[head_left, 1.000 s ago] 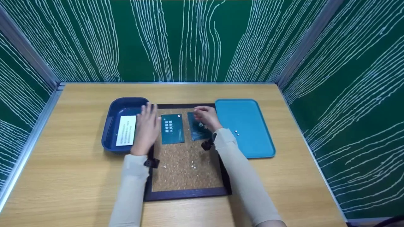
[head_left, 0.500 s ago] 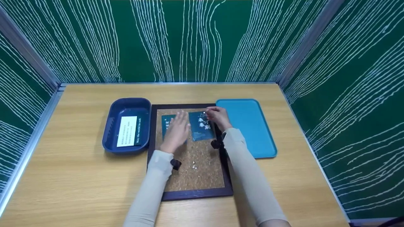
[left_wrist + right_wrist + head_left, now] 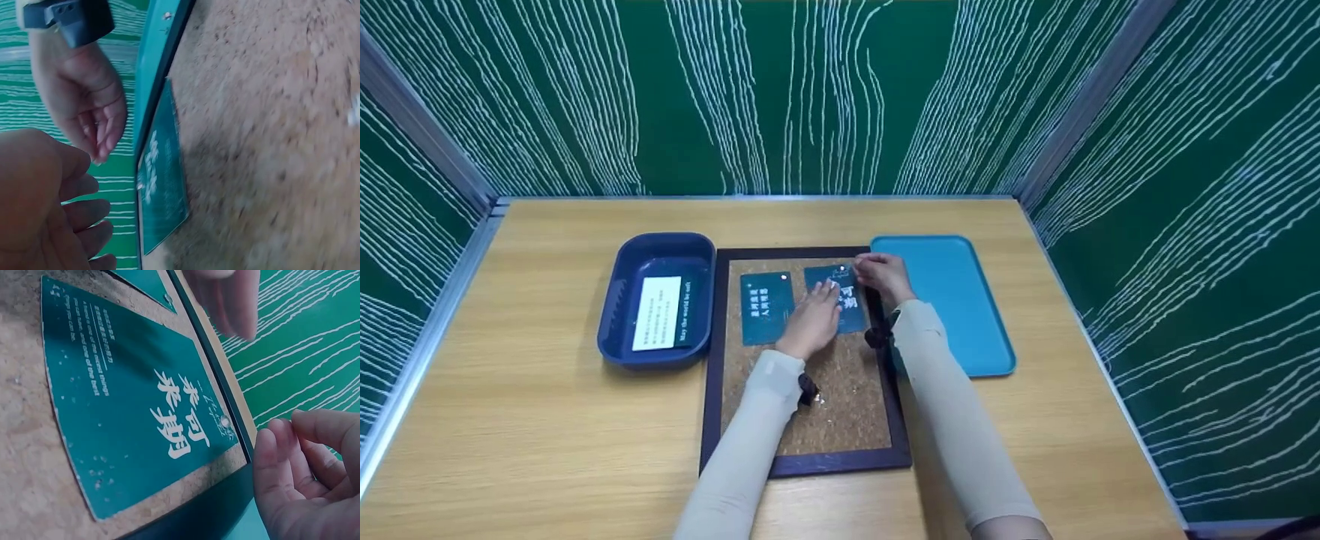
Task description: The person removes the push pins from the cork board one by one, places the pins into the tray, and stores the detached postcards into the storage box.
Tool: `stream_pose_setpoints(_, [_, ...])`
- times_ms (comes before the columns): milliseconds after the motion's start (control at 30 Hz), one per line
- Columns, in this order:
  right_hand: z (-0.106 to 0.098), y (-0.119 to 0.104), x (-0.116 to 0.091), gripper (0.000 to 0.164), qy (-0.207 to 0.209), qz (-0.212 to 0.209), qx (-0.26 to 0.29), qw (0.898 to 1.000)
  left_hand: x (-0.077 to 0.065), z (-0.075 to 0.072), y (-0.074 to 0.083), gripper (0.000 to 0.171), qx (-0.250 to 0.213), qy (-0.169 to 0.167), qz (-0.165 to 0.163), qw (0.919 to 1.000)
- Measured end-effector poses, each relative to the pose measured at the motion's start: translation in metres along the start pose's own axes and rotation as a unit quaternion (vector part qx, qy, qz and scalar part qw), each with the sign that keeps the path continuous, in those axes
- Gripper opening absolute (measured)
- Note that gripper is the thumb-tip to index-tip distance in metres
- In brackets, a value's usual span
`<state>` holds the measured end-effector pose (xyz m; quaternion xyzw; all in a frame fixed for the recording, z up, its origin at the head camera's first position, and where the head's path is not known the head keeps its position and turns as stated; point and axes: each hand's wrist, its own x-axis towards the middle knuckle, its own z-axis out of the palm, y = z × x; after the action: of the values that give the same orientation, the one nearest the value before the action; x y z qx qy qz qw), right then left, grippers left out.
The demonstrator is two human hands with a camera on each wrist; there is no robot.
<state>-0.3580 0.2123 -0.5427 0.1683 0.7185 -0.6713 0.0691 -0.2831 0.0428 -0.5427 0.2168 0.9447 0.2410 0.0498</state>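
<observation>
Two dark green cards with white lettering lie on the cork board [image 3: 840, 427]. A small shiny pushpin [image 3: 225, 421] sits near the top edge of the right card [image 3: 129, 394]; another pin [image 3: 784, 277] is at the left card's [image 3: 763, 315] top right corner. My left hand [image 3: 814, 315], fingers extended, is over the lower middle of the right card; the left wrist view shows it raised above the board. Just beyond that card's upper right corner is my right hand [image 3: 885, 277]. Its fingers curl and the thumb meets the index fingertip [image 3: 298, 424], with nothing visible between them.
A dark blue bin [image 3: 615, 300] at the left holds another card [image 3: 658, 313] with a white panel. A light blue tray [image 3: 952, 300] stands at the right, with small pins [image 3: 166, 16] on it. Loose pins [image 3: 819, 399] lie on the cork's lower part.
My left hand has swept right from beside the bin, across the left card, to above the right card. My right hand has shifted slightly right, uncovering the right card's pin.
</observation>
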Motion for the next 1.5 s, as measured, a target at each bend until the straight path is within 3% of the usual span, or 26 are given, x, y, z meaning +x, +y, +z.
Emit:
stream_pose_setpoints(300, [0.003,0.002,0.008,0.021,0.011,0.007,-0.024,1.0,0.007,0.012,0.002,0.047,0.008,-0.038,-0.023,0.999])
stream_pose_setpoints(467, [0.004,0.004,0.012,0.021,0.017,0.017,-0.033,0.999,0.009,0.018,0.002,0.047,0.014,-0.042,-0.028,0.9986])
stream_pose_setpoints(733, [0.006,0.003,0.013,0.018,0.002,0.0,-0.034,0.999,0.012,0.024,0.0,0.046,0.002,-0.057,-0.048,0.9972])
stream_pose_setpoints(1167, [0.007,0.005,0.018,0.018,0.018,-0.007,-0.093,0.996,0.011,0.029,-0.003,0.044,0.007,-0.043,-0.042,0.9982])
stream_pose_setpoints(1500, [0.011,0.008,0.026,0.016,-0.007,-0.039,-0.165,0.985,0.012,0.03,-0.003,0.043,0.021,-0.032,-0.039,0.9985])
